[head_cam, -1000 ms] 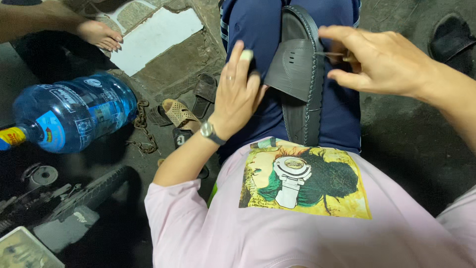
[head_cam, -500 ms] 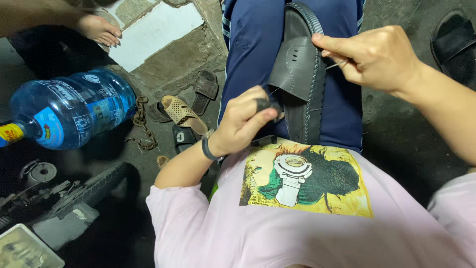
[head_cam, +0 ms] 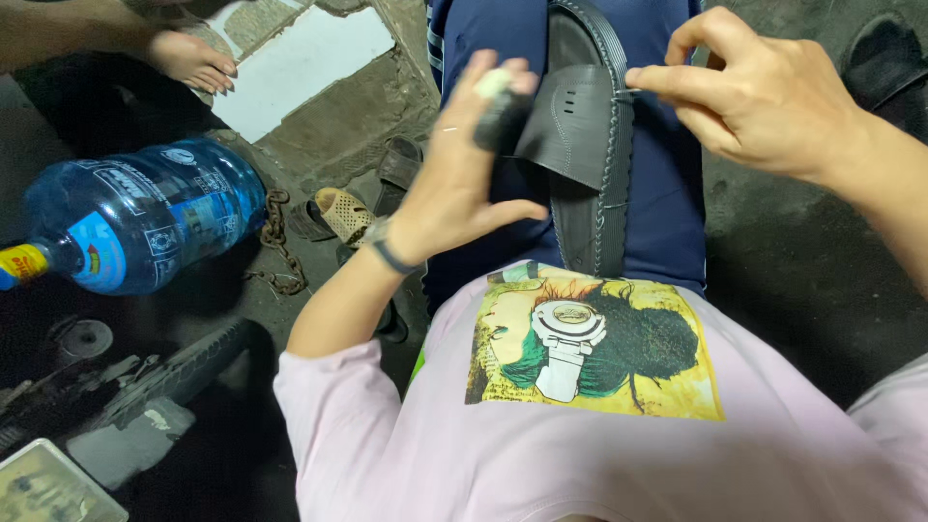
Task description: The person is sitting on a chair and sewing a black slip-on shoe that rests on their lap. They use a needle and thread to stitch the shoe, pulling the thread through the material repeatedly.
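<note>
On lap: shoe (head_cam: pixel 590 164) btwn hands.

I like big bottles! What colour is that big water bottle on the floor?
The water bottle is clear blue with a yellow cap, seen in the head view.

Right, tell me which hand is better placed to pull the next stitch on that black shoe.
Probably the right hand: its fingers pinch at the stitched edge of the black shoe. The left hand is spread open, only bracing the shoe's side.

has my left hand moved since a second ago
Yes. The left hand has lifted off the flap of the black sandal and opened, fingers spread, judged against the sandal lying on the lap.
</note>
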